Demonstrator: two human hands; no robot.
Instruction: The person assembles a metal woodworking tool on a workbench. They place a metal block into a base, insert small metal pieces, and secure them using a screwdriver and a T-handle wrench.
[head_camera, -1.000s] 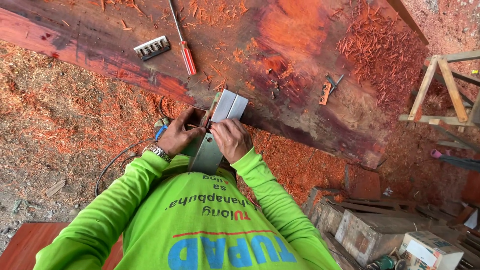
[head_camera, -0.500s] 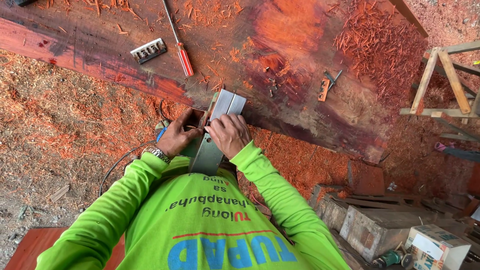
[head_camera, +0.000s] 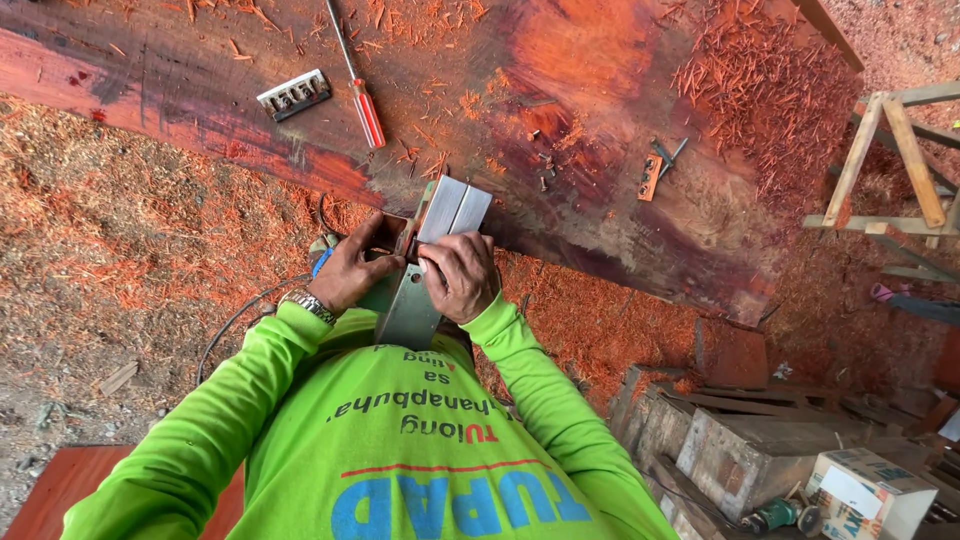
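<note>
Hands (head_camera: 455, 275) on planer (head_camera: 430, 260), screwdriver (head_camera: 358, 85), metal block (head_camera: 293, 94) on slab (head_camera: 560, 120)

One package is in view: a cardboard box (head_camera: 868, 492) at the lower right corner, on the ground beside grey blocks (head_camera: 745, 455). It is rectangular, white and tan with an orange side. A pale panel on its top may be a label.
</note>
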